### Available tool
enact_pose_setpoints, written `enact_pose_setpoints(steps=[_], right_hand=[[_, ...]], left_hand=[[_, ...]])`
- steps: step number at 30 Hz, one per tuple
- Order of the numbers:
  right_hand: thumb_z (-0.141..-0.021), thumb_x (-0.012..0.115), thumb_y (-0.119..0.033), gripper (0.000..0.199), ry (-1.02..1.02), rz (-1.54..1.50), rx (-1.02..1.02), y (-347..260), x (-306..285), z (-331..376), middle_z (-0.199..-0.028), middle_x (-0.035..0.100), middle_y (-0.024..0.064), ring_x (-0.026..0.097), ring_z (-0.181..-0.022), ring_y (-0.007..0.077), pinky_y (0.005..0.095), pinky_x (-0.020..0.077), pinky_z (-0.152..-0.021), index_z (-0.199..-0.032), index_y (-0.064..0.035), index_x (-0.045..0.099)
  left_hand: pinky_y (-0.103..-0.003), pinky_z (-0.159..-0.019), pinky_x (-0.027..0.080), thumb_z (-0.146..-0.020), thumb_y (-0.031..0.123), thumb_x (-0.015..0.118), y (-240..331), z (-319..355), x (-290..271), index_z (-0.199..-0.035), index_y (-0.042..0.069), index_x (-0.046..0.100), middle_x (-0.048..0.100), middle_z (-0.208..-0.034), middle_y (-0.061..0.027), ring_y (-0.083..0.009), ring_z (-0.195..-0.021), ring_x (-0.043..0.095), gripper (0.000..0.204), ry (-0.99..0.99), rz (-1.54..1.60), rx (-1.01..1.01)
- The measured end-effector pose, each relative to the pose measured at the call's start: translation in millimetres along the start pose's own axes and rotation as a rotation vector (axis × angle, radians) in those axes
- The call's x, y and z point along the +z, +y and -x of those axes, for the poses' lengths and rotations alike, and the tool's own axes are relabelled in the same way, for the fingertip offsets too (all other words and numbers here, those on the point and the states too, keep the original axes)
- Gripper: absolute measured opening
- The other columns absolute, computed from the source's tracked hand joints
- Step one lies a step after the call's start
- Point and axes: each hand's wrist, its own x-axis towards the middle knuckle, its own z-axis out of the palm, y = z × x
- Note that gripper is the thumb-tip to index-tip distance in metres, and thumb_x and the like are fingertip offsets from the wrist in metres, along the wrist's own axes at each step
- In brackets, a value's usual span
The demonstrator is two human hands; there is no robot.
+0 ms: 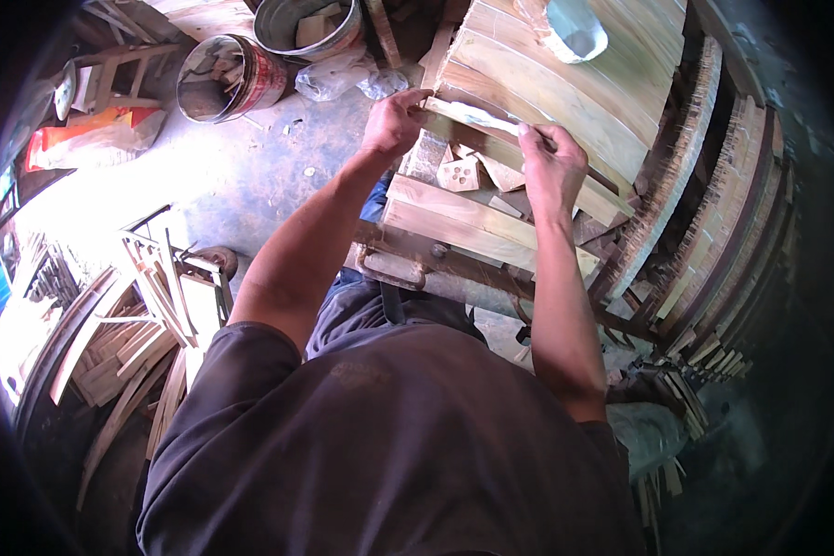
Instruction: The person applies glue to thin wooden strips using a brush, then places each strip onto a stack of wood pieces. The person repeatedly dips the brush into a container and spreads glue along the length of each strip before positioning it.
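Observation:
Both my hands are up at a curved structure of pale wooden planks (565, 83). My left hand (394, 120) grips the left end of a narrow wooden strip (468, 113). My right hand (551, 167) pinches the same strip further right, fingers closed on it. The strip lies across the planks just above a gap where small wood offcuts (463, 173) sit. Below the gap runs another plank (463, 222).
Two round metal buckets (227, 79) with scraps stand on the concrete floor at upper left, beside clear plastic bags (334, 76). Stacked wooden slats and a small frame (162, 296) lie at left. Rows of bent wooden ribs (723, 241) run down the right. A white bag (574, 32) rests on the planks.

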Motion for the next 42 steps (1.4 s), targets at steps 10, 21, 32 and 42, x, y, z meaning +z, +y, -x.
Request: enact_pose_setpoints(steps=[10, 21, 32, 42], right_hand=[[-0.082, 0.077, -0.016, 0.017, 0.199, 0.146, -0.040, 69, -79, 3, -0.074, 0.071, 0.0081, 0.066, -0.065, 0.0139, 0.0286, 0.0521, -0.064, -0.087, -0.0008, 0.072], [-0.083, 0.075, -0.014, 0.017, 0.345, 0.294, 0.060, 119, -164, 4, -0.080, 0.072, 0.0076, 0.064, -0.073, 0.0127, 0.0277, 0.0507, -0.070, -0.091, 0.0005, 0.072], [-0.080, 0.074, -0.010, 0.014, 0.576, 0.312, 0.086, 161, -211, 8, -0.081, 0.072, 0.0130, 0.070, -0.075, 0.0225, 0.0347, 0.0544, -0.070, -0.092, -0.0024, 0.071], [-0.082, 0.073, -0.011, 0.016, 0.730, 0.470, 0.075, 133, -170, 31, -0.092, 0.072, 0.0155, 0.070, -0.084, 0.0295, 0.0392, 0.0541, -0.078, -0.096, -0.0052, 0.069]], left_hand=[[-0.036, -0.084, 0.054, -0.083, 0.015, 0.068, -17, -6, 5, -0.118, 0.015, 0.069, 0.072, -0.100, -0.0145, -0.0285, -0.094, 0.071, 0.034, -0.007, -0.034, 0.034], [-0.031, -0.079, 0.053, -0.085, 0.011, 0.067, -27, -10, 6, -0.119, 0.016, 0.069, 0.074, -0.095, -0.0119, -0.0181, -0.088, 0.071, 0.035, -0.011, -0.085, 0.069], [-0.025, -0.077, 0.050, -0.087, 0.005, 0.068, -46, -19, 7, -0.118, 0.012, 0.068, 0.073, -0.090, -0.0038, -0.0075, -0.083, 0.062, 0.032, -0.060, 0.048, 0.132], [-0.024, -0.079, 0.050, -0.087, 0.003, 0.068, -39, -18, 8, -0.119, 0.011, 0.068, 0.073, -0.096, -0.0028, -0.0064, -0.086, 0.063, 0.034, -0.109, 0.101, 0.097]])
